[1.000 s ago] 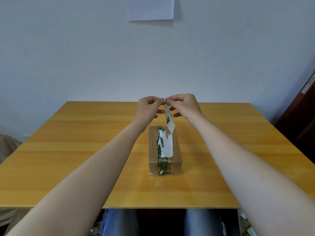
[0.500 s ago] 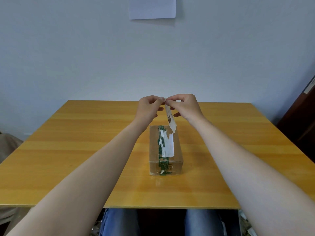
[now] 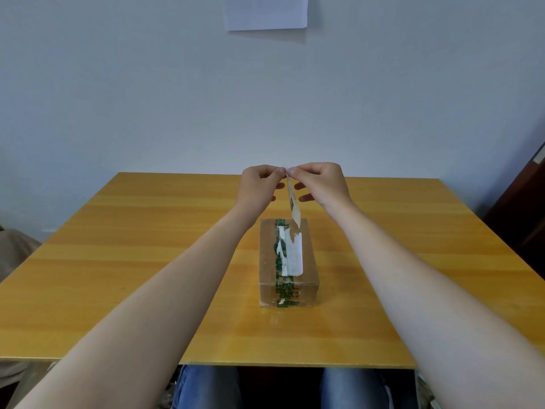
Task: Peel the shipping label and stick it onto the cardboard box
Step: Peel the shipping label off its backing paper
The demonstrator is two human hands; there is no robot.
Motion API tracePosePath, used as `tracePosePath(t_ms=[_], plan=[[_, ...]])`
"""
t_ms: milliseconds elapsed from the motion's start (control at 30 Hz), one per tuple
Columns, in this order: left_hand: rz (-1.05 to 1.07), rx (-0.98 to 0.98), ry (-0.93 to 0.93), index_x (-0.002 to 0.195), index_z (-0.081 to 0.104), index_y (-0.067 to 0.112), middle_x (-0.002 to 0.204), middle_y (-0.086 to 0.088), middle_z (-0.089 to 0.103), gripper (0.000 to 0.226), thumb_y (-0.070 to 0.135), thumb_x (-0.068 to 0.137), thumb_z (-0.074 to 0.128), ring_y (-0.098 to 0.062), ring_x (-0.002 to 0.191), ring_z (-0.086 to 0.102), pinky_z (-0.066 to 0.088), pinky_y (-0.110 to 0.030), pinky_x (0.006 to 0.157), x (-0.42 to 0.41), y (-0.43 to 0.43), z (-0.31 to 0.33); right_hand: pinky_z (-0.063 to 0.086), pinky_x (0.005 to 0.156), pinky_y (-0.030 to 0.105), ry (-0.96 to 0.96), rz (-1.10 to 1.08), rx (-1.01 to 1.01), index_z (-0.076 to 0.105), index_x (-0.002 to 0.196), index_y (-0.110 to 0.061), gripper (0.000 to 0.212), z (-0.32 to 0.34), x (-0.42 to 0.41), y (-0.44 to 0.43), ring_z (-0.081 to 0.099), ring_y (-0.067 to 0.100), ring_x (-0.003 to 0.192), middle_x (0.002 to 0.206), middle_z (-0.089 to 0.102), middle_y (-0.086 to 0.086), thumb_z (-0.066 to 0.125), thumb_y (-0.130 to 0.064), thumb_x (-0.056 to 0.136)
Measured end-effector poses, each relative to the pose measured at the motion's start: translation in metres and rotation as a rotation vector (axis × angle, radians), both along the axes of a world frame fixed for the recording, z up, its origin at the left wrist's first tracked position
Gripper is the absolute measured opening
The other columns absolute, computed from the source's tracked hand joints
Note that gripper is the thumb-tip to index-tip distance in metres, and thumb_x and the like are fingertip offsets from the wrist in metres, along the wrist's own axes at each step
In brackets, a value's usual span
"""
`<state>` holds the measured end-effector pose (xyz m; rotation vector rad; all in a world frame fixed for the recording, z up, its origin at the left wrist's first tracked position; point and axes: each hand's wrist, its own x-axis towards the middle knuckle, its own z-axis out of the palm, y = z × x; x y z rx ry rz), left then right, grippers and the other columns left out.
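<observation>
1. Both hands are raised above the far end of the cardboard box point(image 3: 288, 262), which lies lengthwise near the middle of the wooden table point(image 3: 124, 255). The left hand point(image 3: 258, 187) and the right hand point(image 3: 320, 184) meet at their fingertips.
2. Between them hangs the shipping label point(image 3: 294, 206), seen nearly edge-on, a narrow strip with a dark printed patch. Its lower tip hangs just above the box's far end; I cannot tell whether it touches the top.
3. The thumb and forefinger of each hand are pinched together on the top edge of the strip. The other fingers of the right hand are spread loosely below the pinch.
4. Judging by the pinch at one edge, the step in hand is separating the label from its backing. Whether the two layers have begun to part cannot be made out at this size.
5. The box top carries green printed tape point(image 3: 278, 261) along its length and a white patch point(image 3: 292, 258) with a torn far edge. That looks like remains of an older sticker, not the label in hand.
6. Left to do, as I judge it: finish the peel, drop the backing, lay the label flat on the box top and press it down. The task looks less than half done.
</observation>
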<state>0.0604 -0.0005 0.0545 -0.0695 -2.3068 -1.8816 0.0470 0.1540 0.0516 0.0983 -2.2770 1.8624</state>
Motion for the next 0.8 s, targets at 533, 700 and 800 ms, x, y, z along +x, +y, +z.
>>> tracePosePath(t_ms=[533, 700, 800], plan=[[0.019, 0.051, -0.012, 0.102, 0.077, 0.016, 0.103, 0.004, 0.078, 0.019, 0.028, 0.102, 0.064, -0.013, 0.096, 0.076, 0.063, -0.042, 0.084, -0.011, 0.002, 0.001, 0.065, 0.063, 0.036, -0.033, -0.024, -0.080, 0.083, 0.100, -0.011, 0.019, 0.000, -0.009, 0.000, 0.075, 0.020, 0.085, 0.100, 0.080, 0.002, 0.077, -0.027, 0.092], [0.007, 0.149, -0.057, 0.100, 0.077, 0.021, 0.107, 0.005, 0.079, 0.015, 0.030, 0.101, 0.064, -0.014, 0.096, 0.077, 0.063, -0.042, 0.086, -0.013, 0.001, 0.003, 0.061, 0.059, 0.033, -0.040, -0.023, -0.171, 0.080, 0.091, -0.014, 0.013, 0.004, -0.008, 0.002, 0.073, 0.019, 0.079, 0.092, 0.079, -0.002, 0.073, -0.025, 0.096], [-0.013, 0.237, -0.109, 0.102, 0.076, 0.023, 0.109, 0.005, 0.079, 0.015, 0.032, 0.101, 0.065, -0.015, 0.097, 0.077, 0.064, -0.039, 0.084, -0.013, 0.001, 0.004, 0.062, 0.058, 0.034, -0.051, -0.019, -0.232, 0.079, 0.092, -0.014, 0.014, 0.008, -0.008, 0.002, 0.072, 0.019, 0.075, 0.089, 0.078, -0.001, 0.072, -0.025, 0.096]])
